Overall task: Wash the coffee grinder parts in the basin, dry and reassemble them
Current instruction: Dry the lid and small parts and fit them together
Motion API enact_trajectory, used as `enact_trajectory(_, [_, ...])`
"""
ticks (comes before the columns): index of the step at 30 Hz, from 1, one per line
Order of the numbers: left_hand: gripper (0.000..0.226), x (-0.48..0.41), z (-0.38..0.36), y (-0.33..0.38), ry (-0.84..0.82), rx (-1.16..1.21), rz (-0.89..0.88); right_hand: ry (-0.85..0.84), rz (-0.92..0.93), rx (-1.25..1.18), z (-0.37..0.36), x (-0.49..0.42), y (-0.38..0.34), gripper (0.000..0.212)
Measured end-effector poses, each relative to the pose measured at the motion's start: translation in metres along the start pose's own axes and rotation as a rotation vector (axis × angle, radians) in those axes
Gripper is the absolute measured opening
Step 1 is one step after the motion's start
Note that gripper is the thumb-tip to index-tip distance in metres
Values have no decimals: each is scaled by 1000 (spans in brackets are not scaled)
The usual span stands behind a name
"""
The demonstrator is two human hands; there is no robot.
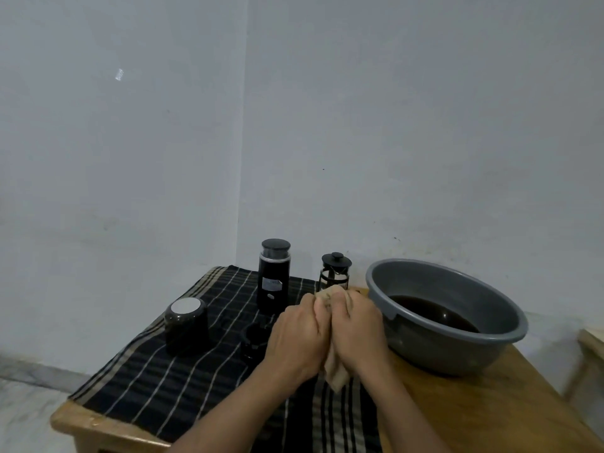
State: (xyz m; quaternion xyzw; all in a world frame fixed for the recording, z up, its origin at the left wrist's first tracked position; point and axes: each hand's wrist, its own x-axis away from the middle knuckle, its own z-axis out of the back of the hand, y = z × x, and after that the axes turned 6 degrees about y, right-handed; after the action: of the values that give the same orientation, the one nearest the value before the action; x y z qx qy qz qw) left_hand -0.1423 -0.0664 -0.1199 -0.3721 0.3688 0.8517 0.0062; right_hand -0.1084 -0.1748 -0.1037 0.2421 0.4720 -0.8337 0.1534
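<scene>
Hands meet over the middle of the wooden counter (490, 413), and drying looks to be the step in hand. The left hand (295, 335) and the right hand (358, 328) are pressed knuckle to knuckle, each grip curled tight round a crumpled beige cloth (336, 374), whose tail hangs below the hands and whose top pokes out above the fingers. Whether a grinder part is wrapped inside cannot be told; the fists hide it.

The tall black cylindrical grinder body (274, 276) stands upright near the far edge, on a dark striped fabric mat (157, 380) that covers the left part of the counter. A small black ring-shaped part (253, 343) lies on the mat just beside the left hand, and a squat black jar with a pale round lid (186, 325) sits toward the left edge. A small glass French press (335, 273) stands at the far edge, between the grinder body and the round grey plastic basin (451, 354), which holds dark water (431, 312) toward the far right corner.

To do this well, I would judge: turn whatever is inside the cloth so dry fabric reaches threads and recesses, work over the mat rather than the basin, and check for damp before any piece goes back on the body
</scene>
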Motion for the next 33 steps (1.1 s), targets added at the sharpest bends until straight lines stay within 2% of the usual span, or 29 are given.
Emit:
enact_trajectory(2, [47, 3, -2, -12, 9, -126, -124, -144, -446, -301, 4, -8, -4, 46])
enact_trajectory(3, [47, 4, -2, -16, 13, -112, -129, -190, -574, -443, 6, -9, -6, 44])
enact_trajectory(4, [48, 4, -2, -16, 17, -52, -81, -194, -575, -479, 7, -7, -8, 42])
enact_trajectory(6, [54, 1, 1, -5, -6, 194, 181, -80, -192, -275, 4, 1, -6, 36])
enact_trajectory(7, [55, -3, 4, 4, -92, 348, 374, -6, 48, -190, 3, 8, -1, 32])
enact_trajectory(9, [55, -8, 10, 12, -308, 626, 700, 11, 374, -63, 4, 16, 9, 34])
enact_trajectory(11, [61, -8, 15, 10, -426, 754, 790, 49, 620, 125, 3, 17, 26, 41])
enact_trajectory(13, [58, -4, 15, 11, -447, 779, 778, 99, 747, 223, -1, 17, 34, 44])
enact_trajectory(16, [59, -1, 5, 15, -271, 764, 777, 71, 574, 84, -6, 19, 16, 38])
enact_trajectory(18, [54, 1, -6, 11, -122, 670, 708, 74, 437, -2, -7, 17, 0, 36])
enact_trajectory(21, [40, 9, -12, 4, 40, 313, 422, -15, 15, -169, -6, 1, -13, 47])
enact_trajectory(23, [38, 13, -13, 4, 112, 318, 347, -134, -233, -316, -6, -8, -14, 61])
enact_trajectory(24, [40, 12, -12, 4, 104, 372, 382, -156, -225, -346, -4, -7, -12, 63])
enact_trajectory(25, [44, 9, -7, 7, 46, 462, 472, -150, -113, -344, 0, -4, -9, 59])
enact_trajectory(27, [54, 0, 1, 5, -166, 707, 745, -144, 241, -264, 6, 6, 1, 40])
enact_trajectory(28, [56, -1, 5, 5, -224, 750, 800, -177, 362, -186, 7, 10, 9, 35])
enact_trajectory(30, [51, 2, 3, 4, -204, 578, 647, -129, 365, -97, 2, 11, 19, 35])
enact_trajectory(32, [43, 11, -5, -1, -29, 340, 365, 9, 191, -154, -6, 10, 15, 42])
enact_trajectory(33, [39, 16, -6, -1, 32, 269, 229, 19, 78, -176, -7, 9, 7, 48])
